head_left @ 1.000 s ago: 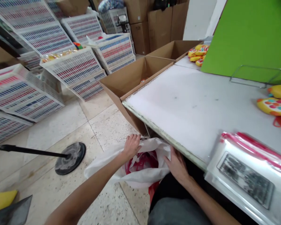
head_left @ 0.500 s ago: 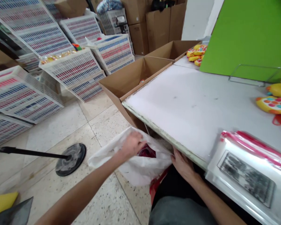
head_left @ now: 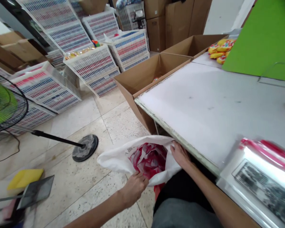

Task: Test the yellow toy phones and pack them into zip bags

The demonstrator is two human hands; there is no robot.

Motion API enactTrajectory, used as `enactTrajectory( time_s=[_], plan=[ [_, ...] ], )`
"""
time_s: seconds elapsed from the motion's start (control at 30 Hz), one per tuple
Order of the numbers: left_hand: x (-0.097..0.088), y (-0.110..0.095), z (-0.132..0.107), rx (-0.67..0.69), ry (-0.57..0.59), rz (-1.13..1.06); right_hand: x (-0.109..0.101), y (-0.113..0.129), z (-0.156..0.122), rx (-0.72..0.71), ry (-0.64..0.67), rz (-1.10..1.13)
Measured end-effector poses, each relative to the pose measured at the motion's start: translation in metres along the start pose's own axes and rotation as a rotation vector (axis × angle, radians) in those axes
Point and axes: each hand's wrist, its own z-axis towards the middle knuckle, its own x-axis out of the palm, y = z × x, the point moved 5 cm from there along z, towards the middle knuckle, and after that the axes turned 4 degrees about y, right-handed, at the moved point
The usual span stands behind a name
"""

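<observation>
A large white woven sack hangs below the table's edge, its mouth spread wide. Inside it lies a crumpled heap of pink-red and clear plastic, which looks like the bags on the table. My left hand is closed on the near rim of the sack, fingers curled. At the sack's right side, close under the table edge, my right hand grips the rim; some of its fingertips are hidden. To the right, a stack of clear plastic bags with pink-red tops rests on the white table.
Open cardboard boxes stand against the table's far-left edge. Yellow toys lie by a green board. Plastic crates are stacked behind. On the floor at left are a fan base and a dustpan.
My left hand has come out of the sack's mouth toward me and now holds its near rim. The mouth is wider, showing the pink-red plastic. The view has swung left.
</observation>
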Motion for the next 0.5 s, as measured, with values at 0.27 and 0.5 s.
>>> enactTrajectory(
  time_s=[0.27,0.5],
  plan=[
    [0.010,0.002,-0.023,-0.002,0.123,-0.201,-0.014,0.004,-0.010,0.090,0.012,0.103],
    [-0.073,0.050,0.055,-0.086,-0.298,-0.294,-0.063,0.022,-0.085,-0.102,0.134,0.211]
  ],
)
